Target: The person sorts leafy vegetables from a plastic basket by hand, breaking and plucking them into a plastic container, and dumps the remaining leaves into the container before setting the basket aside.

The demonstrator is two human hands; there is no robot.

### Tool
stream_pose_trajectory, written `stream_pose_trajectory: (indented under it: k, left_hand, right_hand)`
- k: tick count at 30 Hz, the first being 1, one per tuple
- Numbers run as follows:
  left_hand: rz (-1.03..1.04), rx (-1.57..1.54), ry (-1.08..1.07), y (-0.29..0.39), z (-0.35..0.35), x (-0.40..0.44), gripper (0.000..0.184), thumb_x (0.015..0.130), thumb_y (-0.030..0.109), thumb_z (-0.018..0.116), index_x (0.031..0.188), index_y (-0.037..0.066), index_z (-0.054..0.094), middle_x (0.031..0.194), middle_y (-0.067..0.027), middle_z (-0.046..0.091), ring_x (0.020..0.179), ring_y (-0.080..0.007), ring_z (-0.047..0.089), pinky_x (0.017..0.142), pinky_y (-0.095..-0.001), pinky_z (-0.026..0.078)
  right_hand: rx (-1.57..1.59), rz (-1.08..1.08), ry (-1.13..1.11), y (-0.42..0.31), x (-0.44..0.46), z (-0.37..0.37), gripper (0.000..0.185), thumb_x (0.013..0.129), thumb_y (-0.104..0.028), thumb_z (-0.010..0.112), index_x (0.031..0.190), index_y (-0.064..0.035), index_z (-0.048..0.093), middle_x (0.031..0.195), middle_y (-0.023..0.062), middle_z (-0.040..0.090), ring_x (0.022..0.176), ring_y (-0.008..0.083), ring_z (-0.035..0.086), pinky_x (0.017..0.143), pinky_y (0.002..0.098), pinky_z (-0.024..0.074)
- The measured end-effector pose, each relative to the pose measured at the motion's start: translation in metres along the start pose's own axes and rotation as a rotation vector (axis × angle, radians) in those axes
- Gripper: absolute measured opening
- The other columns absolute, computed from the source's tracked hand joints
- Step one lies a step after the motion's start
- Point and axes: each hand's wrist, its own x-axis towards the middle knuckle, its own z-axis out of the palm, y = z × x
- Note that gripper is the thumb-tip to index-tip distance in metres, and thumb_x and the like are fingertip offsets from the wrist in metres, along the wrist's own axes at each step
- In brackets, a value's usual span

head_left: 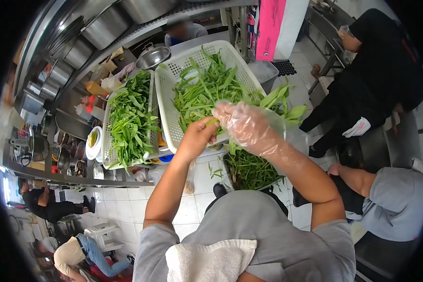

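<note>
My bare left hand (pixel 198 136) pinches the end of a green stem at the near edge of a large white perforated basket (pixel 167 110). Close beside it, my right hand (pixel 244 123), in a clear loose plastic glove, is closed on the same greens. A leafy water spinach stalk (pixel 282 101) sticks out to the right beyond the glove; part of it is hidden behind my hand. More water spinach (pixel 211 82) lies loose inside the basket. Below my hands, a dark container on the floor holds cut green stems (pixel 251 169).
Left of the large basket stands a narrower white basket (pixel 152 117) heaped with leafy greens (pixel 131 117). A metal bowl (pixel 152 57) sits behind. Pots (pixel 105 28) line a shelf. Co-workers stand at right in black (pixel 380 66) and grey (pixel 397 202); others are farther off.
</note>
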Motion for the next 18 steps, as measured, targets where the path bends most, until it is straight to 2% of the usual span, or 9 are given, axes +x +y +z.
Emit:
stream_pose_trajectory:
  k: [2, 5, 6, 7, 9, 13, 15, 17, 18]
  left_hand:
    - [-0.03, 0.021, -0.041, 0.01, 0.007, -0.007, 0.022, 0.094, 0.024, 0.055, 0.101, 0.005, 0.063, 0.068, 0.0007, 0.052, 0.06, -0.0062, 0.048, 0.05, -0.021, 0.04]
    - [-0.043, 0.099, -0.054, 0.009, 0.01, -0.011, 0.023, 0.095, 0.025, 0.055, 0.102, 0.005, 0.064, 0.067, 0.0021, 0.052, 0.058, -0.0049, 0.048, 0.047, -0.0203, 0.039]
    - [0.009, 0.139, -0.039, 0.005, 0.013, -0.012, 0.024, 0.095, 0.026, 0.054, 0.102, 0.006, 0.064, 0.065, 0.0031, 0.051, 0.056, -0.0046, 0.047, 0.047, -0.0203, 0.039]
    - [0.006, 0.136, -0.038, 0.006, 0.014, -0.013, 0.024, 0.095, 0.026, 0.054, 0.102, 0.006, 0.064, 0.065, 0.0031, 0.051, 0.056, -0.0046, 0.047, 0.047, -0.0203, 0.039]
    - [-0.088, 0.071, 0.007, 0.012, 0.016, -0.011, 0.024, 0.096, 0.027, 0.053, 0.094, 0.005, 0.064, 0.064, 0.0032, 0.051, 0.056, -0.0044, 0.046, 0.046, -0.0206, 0.038]
    - [-0.13, 0.054, -0.047, 0.009, 0.018, -0.005, 0.026, 0.096, 0.025, 0.052, 0.085, 0.004, 0.06, 0.066, 0.0032, 0.051, 0.057, -0.0048, 0.045, 0.049, -0.0207, 0.037]
    - [0.016, 0.017, -0.056, -0.006, 0.028, -0.003, 0.028, 0.097, 0.024, 0.05, 0.079, 0.004, 0.056, 0.067, 0.0028, 0.05, 0.058, -0.0054, 0.044, 0.052, -0.0208, 0.037]
    - [0.021, -0.038, -0.06, -0.011, 0.042, -0.003, 0.026, 0.098, 0.021, 0.049, 0.083, 0.003, 0.059, 0.065, 0.0027, 0.049, 0.058, -0.0059, 0.043, 0.053, -0.0213, 0.036]
    - [0.089, -0.097, 0.001, -0.005, 0.053, -0.006, 0.024, 0.098, 0.021, 0.049, 0.088, 0.002, 0.061, 0.068, 0.002, 0.05, 0.059, -0.0055, 0.044, 0.054, -0.0212, 0.037]
  right_hand:
    - [0.071, 0.028, -0.165, -0.003, -0.004, 0.003, 0.027, 0.083, -0.013, 0.055, 0.109, -0.0092, 0.061, 0.098, 0.0041, 0.063, 0.095, 0.02, 0.059, 0.083, 0.0351, 0.0463]
    - [0.21, 0.059, -0.112, 0.004, -0.02, 0.022, 0.028, 0.082, -0.014, 0.058, 0.109, -0.0091, 0.061, 0.097, 0.0039, 0.062, 0.094, 0.0199, 0.058, 0.086, 0.0357, 0.0443]
    - [0.037, 0.003, -0.102, 0.003, -0.024, 0.025, 0.026, 0.079, -0.014, 0.062, 0.105, -0.0095, 0.061, 0.098, 0.0037, 0.062, 0.094, 0.0205, 0.058, 0.086, 0.0347, 0.0444]
    - [0.039, 0.002, -0.106, 0.004, -0.028, 0.029, 0.026, 0.079, -0.014, 0.062, 0.105, -0.0095, 0.061, 0.098, 0.0037, 0.062, 0.094, 0.0205, 0.058, 0.086, 0.0347, 0.0444]
    - [0.227, 0.028, 0.025, 0.01, -0.03, 0.032, 0.023, 0.076, -0.014, 0.065, 0.099, -0.0101, 0.061, 0.094, 0.0046, 0.062, 0.09, 0.0219, 0.058, 0.082, 0.0355, 0.0459]
    - [0.174, 0.029, -0.094, 0.014, -0.032, 0.016, 0.025, 0.077, -0.019, 0.063, 0.101, -0.0091, 0.063, 0.088, 0.0068, 0.063, 0.086, 0.0237, 0.06, 0.078, 0.037, 0.0475]
    - [0.259, 0.113, -0.189, 0.015, -0.031, 0.008, 0.017, 0.078, -0.019, 0.062, 0.092, -0.0088, 0.064, 0.083, 0.0071, 0.063, 0.082, 0.0239, 0.061, 0.073, 0.0376, 0.0492]
    - [0.226, 0.125, -0.162, 0.015, -0.023, -0.008, 0.015, 0.078, -0.02, 0.062, 0.087, -0.0076, 0.064, 0.077, 0.0082, 0.062, 0.073, 0.026, 0.06, 0.067, 0.0364, 0.0492]
    - [0.398, 0.343, -0.126, 0.019, -0.025, -0.012, 0.015, 0.08, -0.02, 0.062, 0.086, -0.0067, 0.063, 0.075, 0.0072, 0.062, 0.07, 0.0238, 0.06, 0.066, 0.0343, 0.0485]
